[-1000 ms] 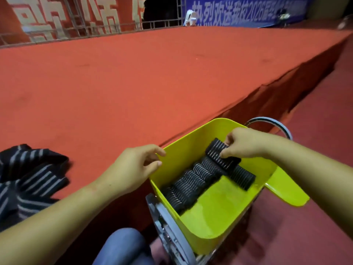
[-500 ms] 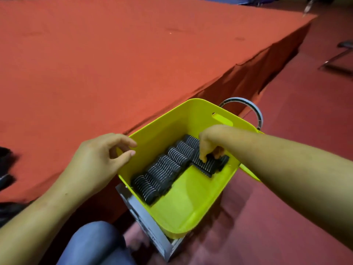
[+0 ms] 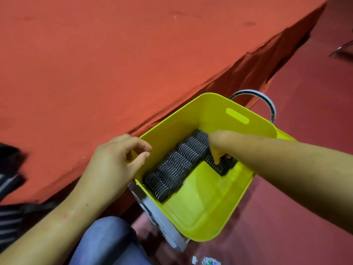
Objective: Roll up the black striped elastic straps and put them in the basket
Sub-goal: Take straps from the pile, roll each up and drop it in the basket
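The yellow basket (image 3: 215, 213) sits on a metal stand beside the red platform. Along its left wall lies a row of several rolled black striped straps (image 3: 172, 173). My right hand (image 3: 217, 150) reaches down inside the basket, and its fingers curl round one more rolled strap (image 3: 221, 168) at the right end of the row. My left hand (image 3: 112, 165) is at the basket's near-left rim, with curled fingers and thumb over the edge. Unrolled striped straps (image 3: 9, 222) lie blurred at the far left.
The red carpeted platform (image 3: 114, 64) fills the upper left, its edge running diagonally past the basket. A grey metal stand (image 3: 162, 224) with a curved handle (image 3: 272, 109) carries the basket. My knee in blue trousers (image 3: 107, 243) is below. A small packet (image 3: 208, 262) lies on the floor.
My view has tilted down and closer to the basket. My right hand has gone deeper into the basket with the rolled strap, down to the right end of the row. My left hand stays at the rim.
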The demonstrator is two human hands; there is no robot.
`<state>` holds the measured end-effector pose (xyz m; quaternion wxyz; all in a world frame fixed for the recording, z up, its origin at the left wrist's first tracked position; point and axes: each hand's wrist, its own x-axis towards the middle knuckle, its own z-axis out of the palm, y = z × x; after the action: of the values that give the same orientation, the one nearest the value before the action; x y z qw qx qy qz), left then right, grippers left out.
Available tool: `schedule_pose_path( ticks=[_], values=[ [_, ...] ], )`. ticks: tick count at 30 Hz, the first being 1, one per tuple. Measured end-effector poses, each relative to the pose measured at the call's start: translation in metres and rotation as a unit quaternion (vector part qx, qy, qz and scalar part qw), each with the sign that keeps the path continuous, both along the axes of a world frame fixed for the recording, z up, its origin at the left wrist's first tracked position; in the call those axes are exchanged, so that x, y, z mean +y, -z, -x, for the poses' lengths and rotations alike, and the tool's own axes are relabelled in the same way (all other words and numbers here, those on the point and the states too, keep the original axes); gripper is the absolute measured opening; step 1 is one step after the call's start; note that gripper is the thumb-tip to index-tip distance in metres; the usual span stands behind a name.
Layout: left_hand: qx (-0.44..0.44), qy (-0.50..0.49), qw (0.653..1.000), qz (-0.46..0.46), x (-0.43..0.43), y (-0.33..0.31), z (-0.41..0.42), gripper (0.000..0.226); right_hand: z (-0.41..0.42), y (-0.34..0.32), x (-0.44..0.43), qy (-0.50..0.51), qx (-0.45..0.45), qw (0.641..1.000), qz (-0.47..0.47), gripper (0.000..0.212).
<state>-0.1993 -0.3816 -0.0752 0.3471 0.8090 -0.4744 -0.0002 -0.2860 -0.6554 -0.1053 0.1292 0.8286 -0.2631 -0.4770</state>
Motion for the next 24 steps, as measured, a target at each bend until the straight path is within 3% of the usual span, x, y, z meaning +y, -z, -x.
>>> schedule_pose_path(
  ticks=[1, 5, 8, 14, 17, 21, 24],
  values=[
    [0.002, -0.002, 1.000, 0.001, 0.002, 0.000, -0.001, 0.019, -0.002, 0.004, 0.000, -0.017, -0.007, 1.000, 0.006, 0.036],
    [0.008, 0.002, 1.000, -0.002, 0.002, 0.000, 0.002, 0.021, 0.005, 0.014, -0.006, 0.009, -0.102, 0.995, 0.011, 0.062],
    [0.005, 0.009, 1.000, -0.003, 0.001, 0.000, 0.000, 0.022, 0.010, 0.010, -0.007, 0.068, -0.164, 0.984, -0.018, 0.054],
    [0.016, 0.021, 1.000, -0.005, 0.005, -0.001, 0.000, 0.025, 0.010, -0.016, 0.005, 0.075, -0.223, 0.969, -0.076, 0.053],
    [0.039, 0.036, 0.999, -0.001, 0.009, -0.008, -0.002, 0.029, 0.010, -0.030, 0.018, 0.115, -0.310, 0.929, -0.167, 0.039],
    [0.054, 0.026, 0.998, 0.023, 0.028, -0.024, -0.004, 0.023, 0.005, -0.060, 0.048, 0.085, -0.417, 0.874, -0.234, 0.032],
    [0.052, 0.004, 0.998, 0.038, 0.052, -0.042, -0.010, 0.020, -0.006, -0.090, 0.079, 0.094, -0.519, 0.788, -0.318, 0.031]
  ],
)
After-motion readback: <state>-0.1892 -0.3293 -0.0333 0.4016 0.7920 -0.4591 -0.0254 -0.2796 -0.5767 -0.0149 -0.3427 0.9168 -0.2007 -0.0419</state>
